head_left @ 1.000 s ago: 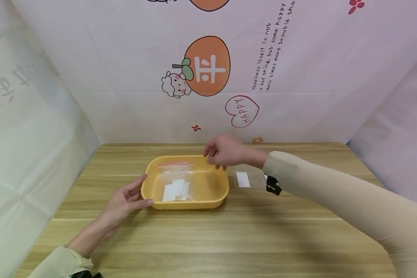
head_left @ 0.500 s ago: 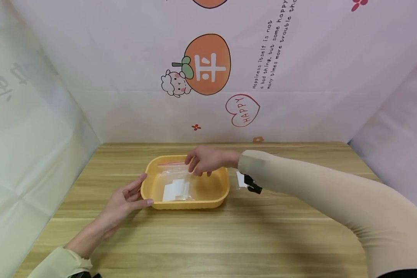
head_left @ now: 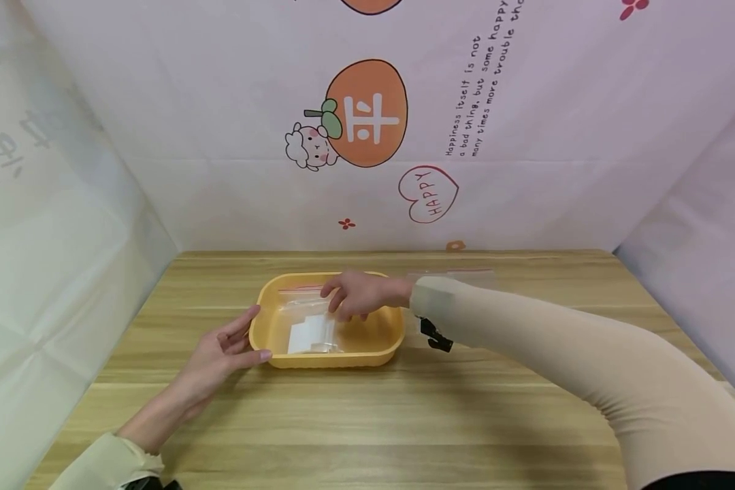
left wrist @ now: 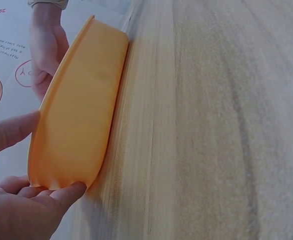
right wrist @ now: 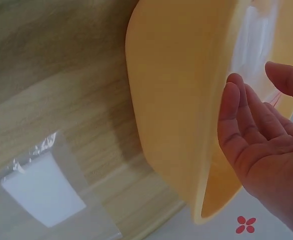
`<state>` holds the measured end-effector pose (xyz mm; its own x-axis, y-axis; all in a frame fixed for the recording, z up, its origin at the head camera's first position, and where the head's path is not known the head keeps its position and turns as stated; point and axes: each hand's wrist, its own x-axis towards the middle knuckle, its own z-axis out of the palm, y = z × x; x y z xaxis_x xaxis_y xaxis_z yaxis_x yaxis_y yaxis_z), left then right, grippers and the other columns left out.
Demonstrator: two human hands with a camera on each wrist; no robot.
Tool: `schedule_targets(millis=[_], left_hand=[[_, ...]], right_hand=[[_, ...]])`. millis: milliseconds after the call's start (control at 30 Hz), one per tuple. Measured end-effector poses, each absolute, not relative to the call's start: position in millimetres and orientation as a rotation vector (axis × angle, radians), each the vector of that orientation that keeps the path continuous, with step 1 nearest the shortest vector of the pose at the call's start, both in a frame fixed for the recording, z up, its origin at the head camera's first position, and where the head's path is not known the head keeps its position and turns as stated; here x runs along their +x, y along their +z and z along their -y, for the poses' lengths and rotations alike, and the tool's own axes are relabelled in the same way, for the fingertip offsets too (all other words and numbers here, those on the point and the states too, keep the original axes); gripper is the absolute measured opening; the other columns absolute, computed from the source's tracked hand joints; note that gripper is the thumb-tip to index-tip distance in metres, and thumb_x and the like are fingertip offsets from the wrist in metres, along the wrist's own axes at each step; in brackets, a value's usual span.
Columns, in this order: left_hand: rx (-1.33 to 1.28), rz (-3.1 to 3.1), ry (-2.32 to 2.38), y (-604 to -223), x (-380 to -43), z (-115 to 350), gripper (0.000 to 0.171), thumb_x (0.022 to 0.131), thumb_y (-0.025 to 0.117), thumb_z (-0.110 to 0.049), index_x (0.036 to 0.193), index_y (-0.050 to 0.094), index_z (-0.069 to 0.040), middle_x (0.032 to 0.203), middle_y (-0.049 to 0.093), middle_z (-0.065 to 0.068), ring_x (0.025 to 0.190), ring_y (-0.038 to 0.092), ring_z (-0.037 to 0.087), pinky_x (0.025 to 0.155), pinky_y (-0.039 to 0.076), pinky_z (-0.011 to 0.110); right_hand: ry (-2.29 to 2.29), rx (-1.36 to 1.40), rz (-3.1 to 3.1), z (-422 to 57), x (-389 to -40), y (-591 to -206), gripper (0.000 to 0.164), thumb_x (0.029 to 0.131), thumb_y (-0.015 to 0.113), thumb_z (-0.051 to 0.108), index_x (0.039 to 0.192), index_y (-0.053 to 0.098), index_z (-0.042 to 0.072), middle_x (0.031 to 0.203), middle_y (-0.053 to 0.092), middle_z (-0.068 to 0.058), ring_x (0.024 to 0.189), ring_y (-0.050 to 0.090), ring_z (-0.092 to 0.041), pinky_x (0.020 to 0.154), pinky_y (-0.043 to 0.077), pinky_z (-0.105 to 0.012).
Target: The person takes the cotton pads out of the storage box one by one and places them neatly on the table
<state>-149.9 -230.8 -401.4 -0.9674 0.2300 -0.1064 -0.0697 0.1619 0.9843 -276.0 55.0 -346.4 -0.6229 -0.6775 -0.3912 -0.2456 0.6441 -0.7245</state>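
A yellow plastic basin (head_left: pixel 331 362) stands on the wooden table, its long side across. At its left end my left hand (head_left: pixel 211 357) holds it, thumb at the front corner and fingers along the end wall. Inside, on the left, lie clear zip bags (head_left: pixel 306 335) with white cards in them and red zip strips. My right hand (head_left: pixel 361 295) reaches over the basin from the right, above the bags. In the right wrist view, its thumb and fingers (right wrist: pixel 231 100) are apart, loosely bent, with nothing between them.
Right of the basin, partly under the right forearm, a clear zip bag (right wrist: pixel 44 190) with a white card lies flat on the table (head_left: pixel 343 422). A printed cloth (head_left: pixel 239 204) hangs behind the table, with pale cloth at both sides.
My right hand has moved left from the basin's back right rim to over the bags, and a little lower. The left hand and basin have stayed put.
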Motion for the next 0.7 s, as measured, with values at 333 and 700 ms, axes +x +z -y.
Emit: schedule_targets(millis=[333, 700], left_hand=[[0.148, -2.211, 1.887, -402.3, -150.6, 231.5, 0.094, 0.094, 0.081, -0.014, 0.167, 0.022, -0.004, 0.173, 0.018, 0.015, 0.154, 0.027, 0.036, 0.107, 0.04, 0.018], [0.159, -2.202, 1.887, -401.7, -150.8, 231.4, 0.092, 0.096, 0.079, -0.011, 0.167, 0.02, -0.003, 0.173, 0.017, 0.014, 0.154, 0.026, 0.035, 0.106, 0.04, 0.016]], right_hand=[[-1.207, -0.547, -2.148, -44.3, -264.8, -353.0, 0.052, 0.094, 0.074, -0.002, 0.143, 0.059, -0.002, 0.126, 0.07, -0.017, 0.096, 0.07, -0.022, 0.075, 0.061, -0.038], [-1.432, -0.337, -2.074, -26.0, -254.5, -353.8, 0.058, 0.095, 0.08, 0.01, 0.146, 0.056, -0.004, 0.101, 0.077, -0.015, 0.086, 0.075, -0.03, 0.081, 0.064, -0.041]])
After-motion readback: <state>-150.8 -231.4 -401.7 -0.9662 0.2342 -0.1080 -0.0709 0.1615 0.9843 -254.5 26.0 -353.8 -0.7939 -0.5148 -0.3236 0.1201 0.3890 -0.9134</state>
